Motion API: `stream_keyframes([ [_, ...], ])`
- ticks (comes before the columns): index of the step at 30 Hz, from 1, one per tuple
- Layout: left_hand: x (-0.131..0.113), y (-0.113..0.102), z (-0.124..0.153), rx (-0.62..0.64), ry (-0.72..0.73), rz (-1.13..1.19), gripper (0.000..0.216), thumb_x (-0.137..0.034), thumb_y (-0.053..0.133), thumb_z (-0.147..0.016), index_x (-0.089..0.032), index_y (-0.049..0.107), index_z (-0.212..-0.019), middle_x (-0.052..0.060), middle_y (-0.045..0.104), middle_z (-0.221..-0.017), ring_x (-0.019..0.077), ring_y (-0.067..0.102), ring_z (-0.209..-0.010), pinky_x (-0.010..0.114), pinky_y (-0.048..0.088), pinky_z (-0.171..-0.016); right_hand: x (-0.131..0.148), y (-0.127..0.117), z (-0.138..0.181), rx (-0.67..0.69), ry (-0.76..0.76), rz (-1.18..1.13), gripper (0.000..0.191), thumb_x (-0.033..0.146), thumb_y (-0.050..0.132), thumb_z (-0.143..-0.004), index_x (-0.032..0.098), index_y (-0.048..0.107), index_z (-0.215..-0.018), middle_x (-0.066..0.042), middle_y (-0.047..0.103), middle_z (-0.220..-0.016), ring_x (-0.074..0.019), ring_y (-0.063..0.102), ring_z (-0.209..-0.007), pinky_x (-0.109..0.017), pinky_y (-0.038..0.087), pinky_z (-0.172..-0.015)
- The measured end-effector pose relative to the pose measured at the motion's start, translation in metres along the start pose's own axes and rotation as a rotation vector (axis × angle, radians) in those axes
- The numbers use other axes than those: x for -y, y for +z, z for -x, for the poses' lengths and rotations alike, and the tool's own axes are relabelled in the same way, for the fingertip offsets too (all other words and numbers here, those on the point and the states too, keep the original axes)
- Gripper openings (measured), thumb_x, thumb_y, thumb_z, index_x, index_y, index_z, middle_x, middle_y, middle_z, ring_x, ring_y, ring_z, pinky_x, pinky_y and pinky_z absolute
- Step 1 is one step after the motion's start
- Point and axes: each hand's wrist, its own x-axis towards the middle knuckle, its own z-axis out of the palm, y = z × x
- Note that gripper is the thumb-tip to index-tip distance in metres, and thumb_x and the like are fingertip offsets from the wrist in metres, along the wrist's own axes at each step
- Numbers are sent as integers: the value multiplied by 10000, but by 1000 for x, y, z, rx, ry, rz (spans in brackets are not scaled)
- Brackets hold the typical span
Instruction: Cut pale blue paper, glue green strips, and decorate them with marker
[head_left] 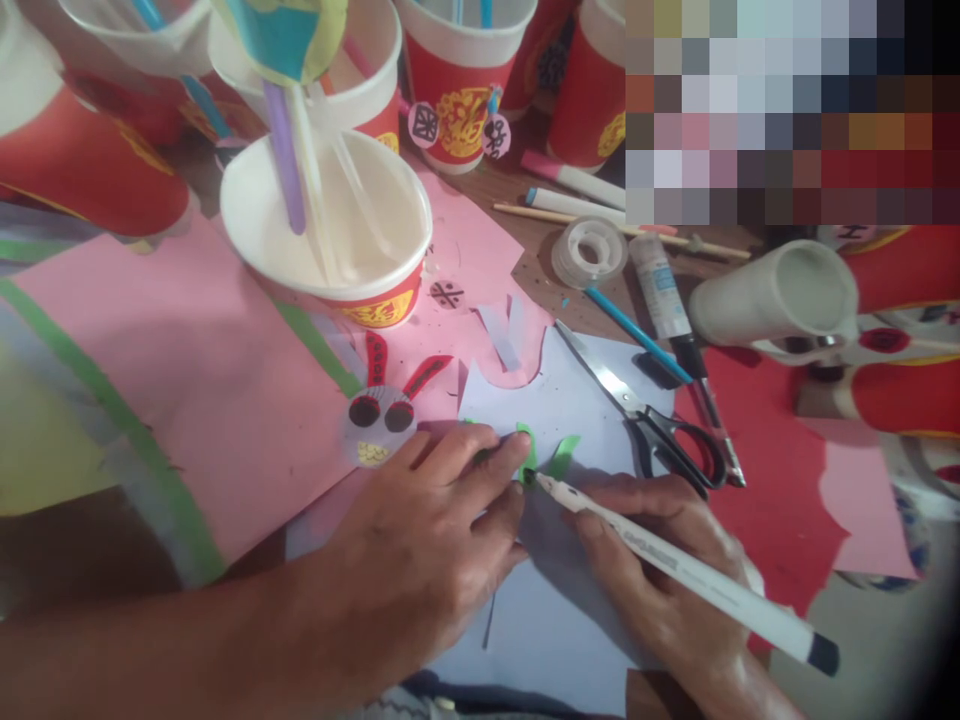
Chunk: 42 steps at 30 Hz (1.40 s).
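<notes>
My right hand [664, 565] grips a white marker [712, 592] with a dark end cap. Its tip touches a small green paper piece [525, 438], where a dark mark shows. My left hand [442, 525] lies on the pale purple sheet [577, 390], its fingertips pressing that green piece down. Another curved green strip [565, 455] lies just to the right. Beyond my left hand is a round grey paper face [381, 425] with dark eyes and two red ears. Black-handled scissors [637, 405] rest partly open on the sheet, above my right hand.
A red and white paper cup [382, 300] holds paper sticks. More red cups [459, 100] stand behind. Clear tape [589, 252], a glue tube [660, 285], a pen [709, 410] and a white cup [776, 295] are at right. Pink [187, 370] and red paper [765, 480] flank the sheet.
</notes>
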Motion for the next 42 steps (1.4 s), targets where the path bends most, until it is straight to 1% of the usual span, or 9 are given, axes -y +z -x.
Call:
stream_keyframes([
  [6, -2, -2, 0, 10, -18, 10, 233, -272, 490, -915, -130, 649, -1010, 78, 568, -1263, 282, 497, -1073, 459, 471, -823, 1, 0, 0, 1, 13, 25, 74, 355, 625, -788, 296, 580, -783, 35, 715, -695, -179, 680, -589, -301, 559, -551],
  [10, -2, -2, -1, -4, 5, -2, 231, -282, 514, -899, -130, 655, -1002, 87, 577, -1249, 287, 506, -1051, 458, 481, -795, 0, 0, 0, -11, 14, 49, 85, 367, 622, -785, 292, 583, -776, 23, 712, -684, -190, 675, -558, -309, 556, -522],
  [15, -1, -2, 0, 5, -6, -2, 223, -276, 522, -897, -136, 654, -1008, 84, 570, -1263, 282, 499, -1062, 458, 471, -818, 0, -1, 1, -5, 21, 71, 95, 370, 614, -793, 291, 566, -768, 31, 698, -664, -172, 651, -516, -298, 533, -494],
  [21, 0, 0, 0, 2, -2, 2, 225, -277, 531, -895, -132, 646, -1021, 91, 561, -1269, 279, 497, -1077, 457, 462, -835, 1, -1, 2, -1, 13, 18, 89, 356, 616, -789, 288, 566, -759, 36, 691, -660, -168, 657, -535, -291, 531, -500],
  [28, 0, 2, 1, -21, 14, -20, 239, -294, 508, -905, -132, 654, -1004, 87, 573, -1263, 283, 500, -1071, 446, 461, -816, 0, 0, 0, 0, -12, 16, 69, 345, 625, -778, 294, 578, -778, 31, 710, -680, -196, 681, -571, -321, 562, -537],
  [32, 1, 1, 1, -29, 26, -20, 241, -296, 501, -911, -128, 656, -988, 83, 580, -1254, 282, 499, -1062, 448, 461, -814, 0, -1, 2, -5, 39, 16, 94, 368, 640, -781, 285, 597, -776, 14, 715, -698, -195, 681, -585, -316, 551, -537],
  [36, 1, 1, 0, -21, 22, -15, 234, -297, 522, -899, -128, 657, -989, 86, 583, -1251, 288, 497, -1062, 454, 465, -818, -4, -2, 3, -54, 113, -97, 105, 316, 681, -763, 256, 607, -806, 9, 694, -706, -156, 653, -552, -259, 513, -474],
  [39, 0, 1, -1, -17, 16, -10, 227, -281, 526, -892, -130, 657, -998, 88, 580, -1254, 291, 497, -1056, 460, 471, -809, -7, -2, 2, -81, 52, -223, 130, 201, 676, -753, 243, 590, -840, 19, 664, -724, -122, 609, -507, -229, 481, -424],
  [42, 0, 0, -1, -10, 17, -3, 222, -270, 525, -893, -127, 656, -1003, 87, 575, -1260, 290, 494, -1060, 460, 474, -810, -6, -2, 0, -62, -4, -312, 134, 151, 627, -772, 235, 593, -870, 11, 651, -753, -124, 617, -557, -223, 470, -428],
])
